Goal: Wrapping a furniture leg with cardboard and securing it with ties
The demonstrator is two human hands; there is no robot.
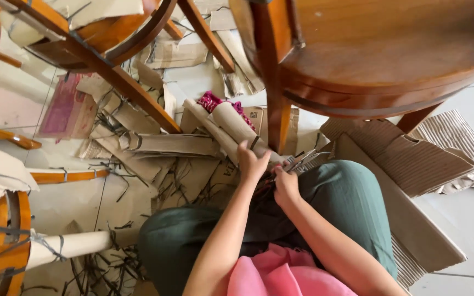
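My left hand (250, 162) grips the cardboard-wrapped chair leg (234, 127) just left of the bare wooden leg (274, 82); my right hand (286, 183) is clenched on scissors (303, 160) at that leg's foot. Stripped cardboard and cut black straps (113, 175) litter the floor left of it, so unwrapping looks well along; this wrapped leg remains.

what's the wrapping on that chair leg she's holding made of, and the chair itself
The wrapping looks like brown corrugated cardboard, matte, with ribbed fluting showing on the loose sheets nearby. The chair seems to be solid wood with a glossy orange-brown varnish that reflects light. The left hand grips the wrapping; the tool in the right hand looks metallic, likely scissors.
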